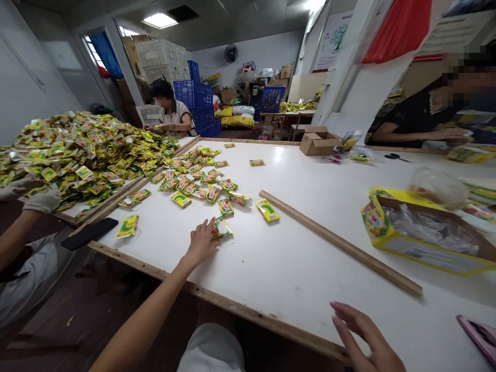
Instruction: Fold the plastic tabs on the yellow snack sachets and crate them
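My left hand (pixel 202 242) is over the white table, its fingers and thumb around the left end of a small yellow-green candy packet (pixel 222 228). The hand covers part of that packet. Just beyond it lie several similar packets in a loose cluster (pixel 186 183), some printed red and white. One yellow packet (pixel 267 211) lies apart to the right, and another (pixel 127 226) lies to the left. Near the table's front edge, my right hand (pixel 366 338) hovers open with fingers apart and nothing in them.
A wooden strip (pixel 341 243) lies diagonally across the table. To the right are a yellow display box (pixel 430 258) holding clear plastic, and a phone (pixel 478 336). A black phone (pixel 90 233) sits at the left edge. A co-worker's gloved hand (pixel 42 199) touches a big packet heap (pixel 93 150).
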